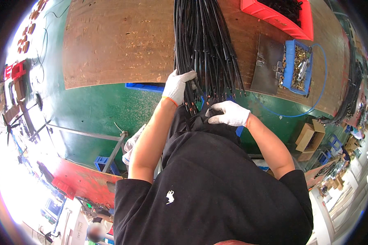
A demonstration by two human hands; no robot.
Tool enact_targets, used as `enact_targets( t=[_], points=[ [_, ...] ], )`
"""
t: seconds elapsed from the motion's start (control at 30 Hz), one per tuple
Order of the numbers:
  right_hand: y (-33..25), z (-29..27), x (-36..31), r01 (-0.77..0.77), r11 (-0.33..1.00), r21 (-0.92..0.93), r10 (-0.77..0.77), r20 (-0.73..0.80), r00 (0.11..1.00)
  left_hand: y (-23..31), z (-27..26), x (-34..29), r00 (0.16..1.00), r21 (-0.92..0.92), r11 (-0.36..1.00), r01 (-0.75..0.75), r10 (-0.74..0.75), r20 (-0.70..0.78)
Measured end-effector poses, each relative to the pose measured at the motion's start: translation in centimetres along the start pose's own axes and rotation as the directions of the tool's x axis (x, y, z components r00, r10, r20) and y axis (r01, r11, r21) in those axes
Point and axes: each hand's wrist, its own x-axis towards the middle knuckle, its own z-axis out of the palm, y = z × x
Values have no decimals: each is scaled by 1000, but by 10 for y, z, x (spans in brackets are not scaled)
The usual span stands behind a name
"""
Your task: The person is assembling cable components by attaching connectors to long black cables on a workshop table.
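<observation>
A thick bundle of black cables (204,49) lies on the brown wooden table (118,41) and hangs over its near edge toward me. Several of the loose ends show copper-coloured tips. My left hand (177,86), in a white glove with an orange cuff, is closed around some cables at the left side of the bundle, near their ends. To the right of the hanging ends, my gloved right hand (230,114) pinches a small black ribbed piece (211,111) close to one cable tip. Whether that piece is joined to the cable I cannot tell.
At the far right stands a red bin (270,18) with black parts inside. Nearer, a blue bin (289,61) of small brass-coloured parts sits beside a dark metal plate (268,61). A thin blue hose (325,77) curves past it. An opened cardboard box (310,136) is on the right.
</observation>
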Motion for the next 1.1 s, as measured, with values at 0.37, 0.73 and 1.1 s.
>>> enact_targets(
  t=[0.37,0.73,1.1],
  points=[
    [-48,0,30,-94,927,363,193,-246,950,8,10,-7,999,67,996,53,-52,-3],
    [-63,-81,155,22,995,94,40,-603,796,29,-33,-7,997,88,995,45,-39,-71],
    [-73,-98,158,314,508,802,137,-435,890,25,-30,-9,996,-81,993,84,-84,7]
  ],
)
